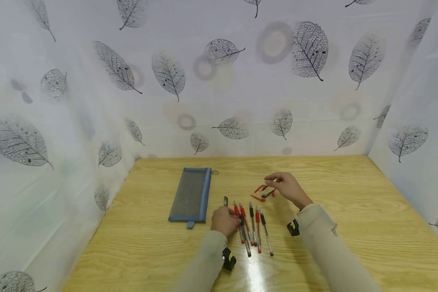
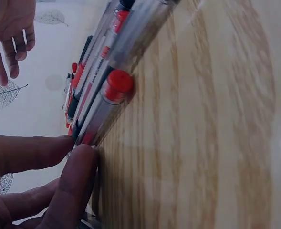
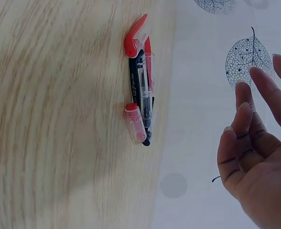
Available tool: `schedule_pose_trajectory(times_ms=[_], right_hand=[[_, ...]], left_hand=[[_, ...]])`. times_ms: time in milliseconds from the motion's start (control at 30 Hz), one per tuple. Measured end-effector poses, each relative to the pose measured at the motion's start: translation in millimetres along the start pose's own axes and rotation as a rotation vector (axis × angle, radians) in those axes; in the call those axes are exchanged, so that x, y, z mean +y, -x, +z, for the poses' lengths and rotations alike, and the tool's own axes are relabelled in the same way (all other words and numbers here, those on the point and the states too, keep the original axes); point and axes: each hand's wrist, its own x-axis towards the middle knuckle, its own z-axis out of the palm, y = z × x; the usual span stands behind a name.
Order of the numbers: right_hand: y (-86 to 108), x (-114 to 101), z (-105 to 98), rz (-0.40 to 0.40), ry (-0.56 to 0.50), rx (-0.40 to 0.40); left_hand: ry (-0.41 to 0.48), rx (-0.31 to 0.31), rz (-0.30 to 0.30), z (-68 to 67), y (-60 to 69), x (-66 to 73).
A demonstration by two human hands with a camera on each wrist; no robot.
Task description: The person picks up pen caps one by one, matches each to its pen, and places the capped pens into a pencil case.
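Observation:
Several uncapped gel pens (image 1: 265, 233) with red and black grips lie side by side on the table. My left hand (image 1: 224, 221) is at the left edge of this row, its thumb and forefinger pinching a red pen (image 2: 117, 87) there. Just beyond that hand shows the dark end of another pen (image 1: 225, 200), the rest hidden by the hand. My right hand (image 1: 286, 190) hovers over a small pile of red and black pen caps (image 3: 139, 90). In the right wrist view its fingers are loosely bent, apart from the caps, with nothing between them.
A blue-edged mesh zip pouch (image 1: 190, 194) lies flat to the left of the pens. The wooden table (image 1: 138, 243) meets a leaf-printed curtain (image 1: 241, 93) at the back and both sides.

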Motion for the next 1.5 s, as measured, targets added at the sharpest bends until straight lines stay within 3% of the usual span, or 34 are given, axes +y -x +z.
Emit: schedule_pose_trajectory(times_ms=[333,633,867,1033,1333,1500], right_hand=[[2.7,7.4,-7.4,0.001,-0.013,0.014],[3.0,7.8,-9.0,0.021,-0.037,0.014],[2.5,11.3,-8.3,0.023,-0.031,0.013],[1.0,15.6,-3.7,0.026,-0.014,0.002],[-4.5,22.1,8.0,0.027,0.072,-0.024],[-7.1,24.3,14.7,0.019,0.152,-0.033]], left_hand=[[-0.17,0.035,0.05,0.7,3.3,5.7],[-0.199,0.066,0.076,9.6,2.7,5.4],[-0.246,0.055,0.049,10.7,4.7,10.0],[-0.23,0.038,0.042,8.8,4.2,8.8],[-0.12,0.024,0.045,3.5,4.6,5.0],[-0.07,0.04,0.102,1.6,5.5,2.5]])
